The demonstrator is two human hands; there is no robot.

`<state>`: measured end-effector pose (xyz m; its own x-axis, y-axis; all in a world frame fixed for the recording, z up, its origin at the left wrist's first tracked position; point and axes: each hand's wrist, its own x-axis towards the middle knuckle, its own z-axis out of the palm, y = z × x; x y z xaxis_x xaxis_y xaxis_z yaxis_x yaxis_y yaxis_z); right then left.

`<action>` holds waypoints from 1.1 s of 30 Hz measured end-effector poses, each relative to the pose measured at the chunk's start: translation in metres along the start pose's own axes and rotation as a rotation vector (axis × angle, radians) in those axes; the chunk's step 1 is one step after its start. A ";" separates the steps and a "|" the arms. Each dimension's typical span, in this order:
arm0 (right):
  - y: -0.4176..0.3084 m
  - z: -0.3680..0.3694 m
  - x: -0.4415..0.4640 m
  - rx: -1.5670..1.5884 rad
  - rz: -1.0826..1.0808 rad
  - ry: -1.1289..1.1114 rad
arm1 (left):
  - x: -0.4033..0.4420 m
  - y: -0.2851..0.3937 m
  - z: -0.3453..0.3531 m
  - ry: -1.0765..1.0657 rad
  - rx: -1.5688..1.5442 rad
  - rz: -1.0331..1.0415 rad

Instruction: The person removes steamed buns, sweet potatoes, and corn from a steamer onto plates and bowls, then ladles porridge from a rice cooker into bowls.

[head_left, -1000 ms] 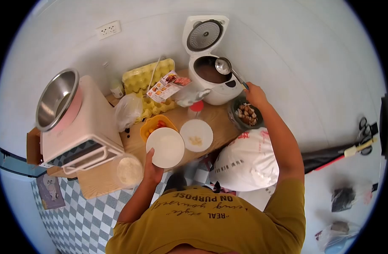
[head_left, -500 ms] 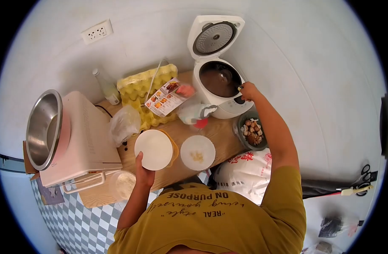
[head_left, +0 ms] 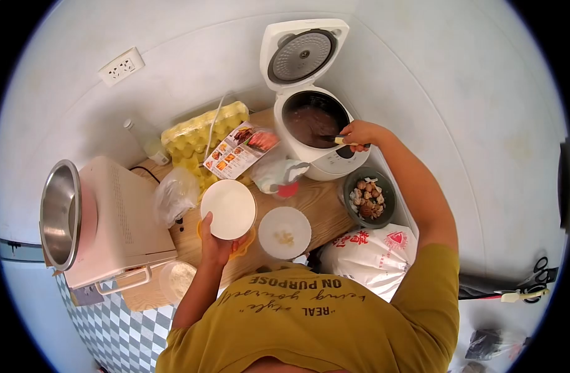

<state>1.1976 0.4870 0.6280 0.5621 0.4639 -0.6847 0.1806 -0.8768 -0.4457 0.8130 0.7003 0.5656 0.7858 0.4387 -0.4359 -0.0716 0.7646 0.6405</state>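
Note:
My left hand (head_left: 216, 242) holds a white bowl (head_left: 229, 209) by its rim, above a yellow container (head_left: 244, 244). My right hand (head_left: 361, 135) is closed round the handle of a ladle (head_left: 338, 139), whose head is sunk in the dark liquid (head_left: 311, 124) of the open rice cooker (head_left: 336, 163). Between the bowl and the cooker lies a plastic bag (head_left: 276, 172) over a red lid (head_left: 288, 189). A white dish (head_left: 285, 233) with small pale pieces in it is on the table.
A dark green bowl (head_left: 384, 214) of brown and white pieces stands right of the table, above a white sack (head_left: 372, 258). At left are a steel basin (head_left: 61, 214) on a white oven (head_left: 120, 217), a clear bag (head_left: 175, 198), yellow egg trays (head_left: 191, 133) and a bottle (head_left: 149, 144).
The ladle has gone from above the cooker's rim down into the liquid, with my right hand lower. The white bowl has shifted a little left and up. The camera view has also shifted.

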 end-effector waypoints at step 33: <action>-0.015 -0.025 0.020 -1.241 -0.122 0.601 | 0.041 0.008 -0.006 -0.038 0.072 -0.157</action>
<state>1.2261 0.5059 0.6353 0.6921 0.6973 -0.1864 0.6676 -0.5203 0.5325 0.8413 0.7273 0.5493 0.8067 0.2976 -0.5105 0.0964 0.7860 0.6106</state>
